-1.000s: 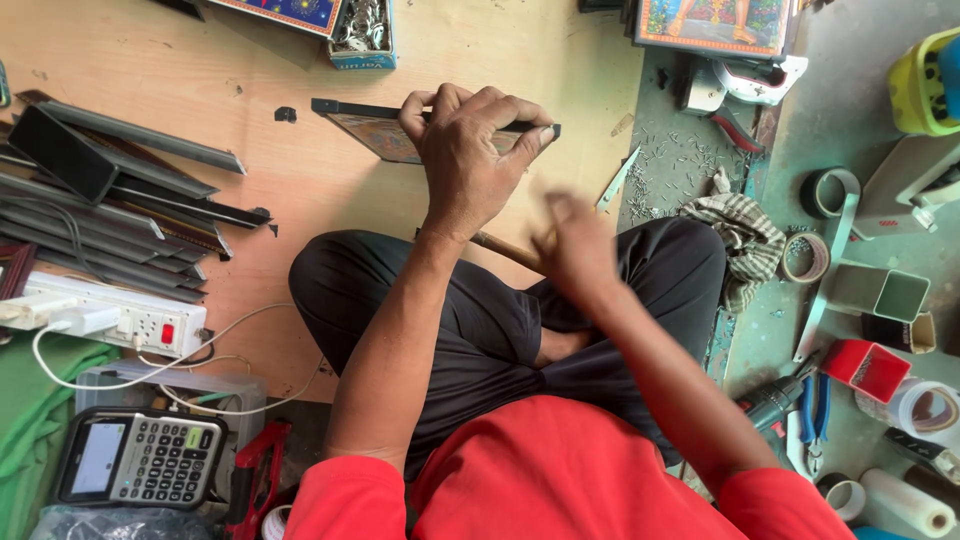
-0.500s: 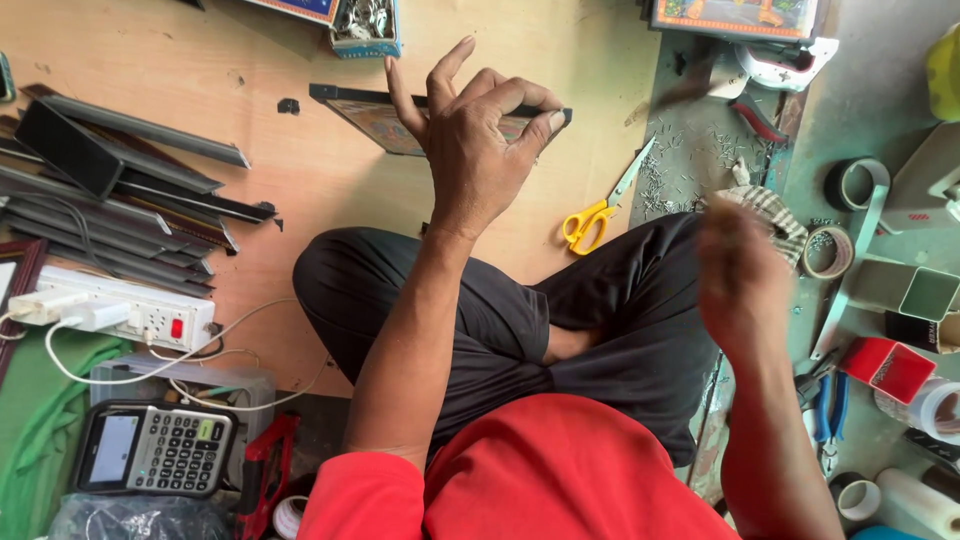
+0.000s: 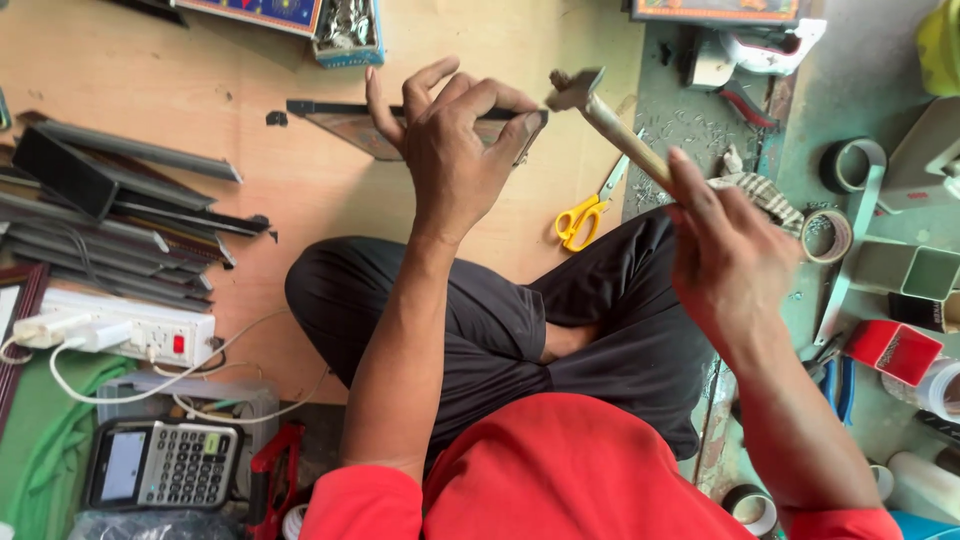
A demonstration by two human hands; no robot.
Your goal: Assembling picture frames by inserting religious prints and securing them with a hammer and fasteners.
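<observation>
At upper centre of the frame, the left hand [image 3: 455, 150] presses its curled fingers down on a dark picture frame [image 3: 352, 125] lying on the plywood board [image 3: 250, 90]. Right of it, the right hand [image 3: 728, 255] is wrapped tight around a hammer [image 3: 600, 115], whose head hovers just beside the frame's corner. Yellow scissors [image 3: 580, 215] lie below.

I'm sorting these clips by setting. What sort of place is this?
Probably a small picture-framing workshop, worked from the floor: dark frame mouldings lie stacked on the plywood, the right hand holds a hammer, and tape rolls lie nearby.
</observation>
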